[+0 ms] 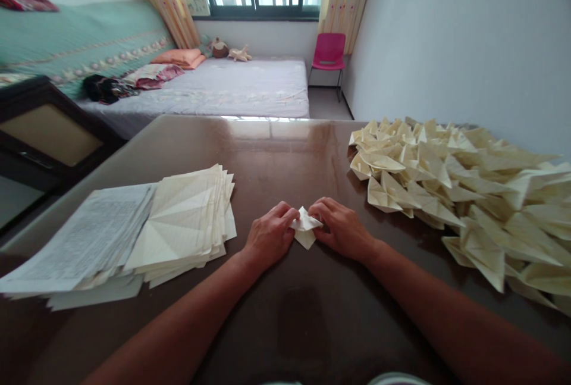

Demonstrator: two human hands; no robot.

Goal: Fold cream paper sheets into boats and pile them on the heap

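A small piece of folded cream paper (306,237) sits at the middle of the brown table, one corner pointing toward me. My left hand (273,230) grips its left side between thumb and fingers. On the opposite side, my right hand (341,227) pinches the right edge in the same way. The upper part of the paper is raised and partly covered by my fingertips. Left of my hands lies a stack of creased cream sheets (178,218). A large heap of folded paper boats (428,165) spreads over the table's right side.
Printed sheets (89,236) lie in a pile at the table's left, against the creased stack. The glossy brown table (267,159) reaches toward a bed (250,84). A pink chair (329,52) stands by the right wall. A dark cabinet (53,129) is at left.
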